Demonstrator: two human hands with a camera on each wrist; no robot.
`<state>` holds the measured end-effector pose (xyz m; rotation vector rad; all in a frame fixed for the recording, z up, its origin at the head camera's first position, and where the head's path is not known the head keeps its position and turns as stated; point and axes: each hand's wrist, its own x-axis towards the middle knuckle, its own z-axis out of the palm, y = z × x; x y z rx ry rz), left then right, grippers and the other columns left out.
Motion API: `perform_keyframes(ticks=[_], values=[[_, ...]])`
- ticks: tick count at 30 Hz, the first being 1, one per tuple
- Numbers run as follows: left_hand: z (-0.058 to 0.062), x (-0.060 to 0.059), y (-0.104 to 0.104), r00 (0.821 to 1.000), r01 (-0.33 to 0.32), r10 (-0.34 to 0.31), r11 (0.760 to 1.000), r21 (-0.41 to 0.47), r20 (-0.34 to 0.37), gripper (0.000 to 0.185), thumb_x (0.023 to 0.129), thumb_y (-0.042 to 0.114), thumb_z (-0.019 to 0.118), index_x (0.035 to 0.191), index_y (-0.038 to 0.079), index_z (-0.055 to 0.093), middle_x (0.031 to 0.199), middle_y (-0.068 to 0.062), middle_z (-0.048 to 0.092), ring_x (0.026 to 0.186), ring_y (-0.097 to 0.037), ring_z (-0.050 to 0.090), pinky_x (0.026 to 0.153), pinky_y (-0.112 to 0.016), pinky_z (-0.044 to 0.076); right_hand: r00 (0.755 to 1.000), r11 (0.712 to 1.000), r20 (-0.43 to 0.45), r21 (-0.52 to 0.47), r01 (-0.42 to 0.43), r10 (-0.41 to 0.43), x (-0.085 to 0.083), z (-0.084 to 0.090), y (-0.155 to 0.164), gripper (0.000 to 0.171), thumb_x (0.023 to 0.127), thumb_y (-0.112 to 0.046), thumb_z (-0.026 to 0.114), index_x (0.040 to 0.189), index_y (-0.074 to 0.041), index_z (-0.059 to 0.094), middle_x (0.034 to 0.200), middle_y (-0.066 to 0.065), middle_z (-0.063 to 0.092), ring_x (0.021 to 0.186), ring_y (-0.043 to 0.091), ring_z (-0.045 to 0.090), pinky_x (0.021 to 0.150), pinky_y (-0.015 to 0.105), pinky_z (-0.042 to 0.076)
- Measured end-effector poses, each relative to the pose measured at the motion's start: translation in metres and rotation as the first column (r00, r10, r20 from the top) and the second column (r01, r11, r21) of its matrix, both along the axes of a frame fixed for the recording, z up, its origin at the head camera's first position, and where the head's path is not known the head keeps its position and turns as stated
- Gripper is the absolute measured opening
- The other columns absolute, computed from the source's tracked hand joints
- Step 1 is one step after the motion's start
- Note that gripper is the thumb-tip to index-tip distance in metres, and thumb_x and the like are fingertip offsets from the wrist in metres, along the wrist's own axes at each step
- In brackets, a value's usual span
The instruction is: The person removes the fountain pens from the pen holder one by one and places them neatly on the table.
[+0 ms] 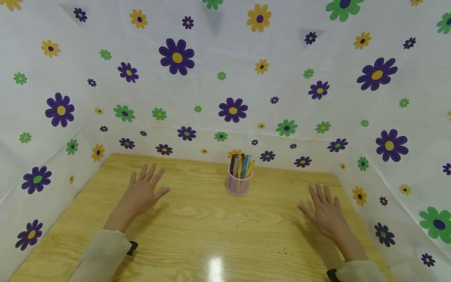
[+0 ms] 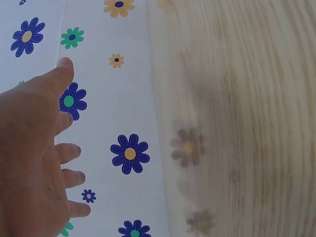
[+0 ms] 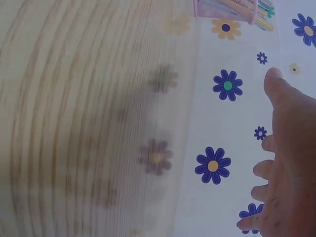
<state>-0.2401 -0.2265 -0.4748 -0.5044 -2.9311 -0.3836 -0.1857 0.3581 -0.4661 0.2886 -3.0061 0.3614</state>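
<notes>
- Pens (image 1: 241,165) stand upright in the pink pen cup (image 1: 239,185) (table's far edge).
- Left hand (image 1: 142,192), fingers spread, lies left of the cup.
- Right hand (image 1: 325,211), fingers spread, lies right of it.

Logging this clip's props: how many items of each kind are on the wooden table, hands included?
Pink pen holder: 1
Bundle of pens standing in it: 1 bundle, single pens too crowded to count
Open hands over the table: 2, left hand and right hand, neither holding anything
Total: 4
</notes>
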Motion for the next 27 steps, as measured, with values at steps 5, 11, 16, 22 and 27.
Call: perform_keyframes(ticks=[5,11,16,22,27], values=[[-0.001,-0.005,0.010,1.000,0.006,-0.006,1.000,0.028,0.020,0.076,0.107,0.054,0.048,0.163,0.007,0.028,0.168,-0.027,0.015,0.153,-0.052,0.006,0.117,-0.078,0.007,1.000,1.000,-0.014,-0.026,-0.008,0.007,-0.003,-0.001,-0.006,0.086,0.107,-0.054,0.049,0.162,0.004,0.018,0.166,0.034,0.012,0.153,0.052,0.002,0.114,0.081,0.011],[-0.003,-0.014,0.026,1.000,0.030,-0.029,0.999,0.045,-0.009,0.076,0.107,0.053,0.048,0.164,0.007,0.027,0.168,-0.025,0.018,0.154,-0.050,0.011,0.120,-0.074,0.008,1.000,0.998,-0.012,-0.055,-0.009,0.009,-0.009,-0.004,-0.016,0.084,0.108,-0.052,0.048,0.161,0.006,0.018,0.166,0.034,0.011,0.153,0.052,0.002,0.115,0.079,0.011],[-0.002,-0.017,0.043,0.995,0.079,-0.074,0.993,0.085,-0.063,0.072,0.107,0.046,0.054,0.162,0.005,0.031,0.165,-0.026,0.027,0.151,-0.049,0.021,0.121,-0.071,0.016,1.000,0.996,-0.023,-0.089,-0.022,0.020,-0.013,-0.004,-0.029,0.081,0.109,-0.048,0.049,0.161,0.007,0.020,0.165,0.035,0.013,0.152,0.054,0.005,0.115,0.078,0.014],[-0.001,-0.019,0.066,0.989,0.129,-0.119,0.986,0.106,-0.088,0.069,0.107,0.042,0.057,0.160,0.004,0.035,0.161,-0.026,0.035,0.149,-0.048,0.029,0.120,-0.069,0.024,0.999,0.994,-0.036,-0.106,-0.039,0.035,-0.019,-0.004,-0.046,0.078,0.109,-0.044,0.049,0.159,0.009,0.021,0.165,0.034,0.015,0.151,0.055,0.008,0.118,0.074,0.015],[-0.002,-0.021,0.080,0.986,0.146,-0.134,0.981,0.130,-0.094,0.068,0.106,0.041,0.058,0.159,0.004,0.035,0.160,-0.026,0.036,0.148,-0.047,0.031,0.120,-0.067,0.026,0.998,0.987,-0.027,-0.151,-0.052,0.048,-0.024,-0.004,-0.062,0.079,0.110,-0.044,0.048,0.160,0.009,0.019,0.166,0.033,0.015,0.152,0.054,0.009,0.119,0.073,0.015]])
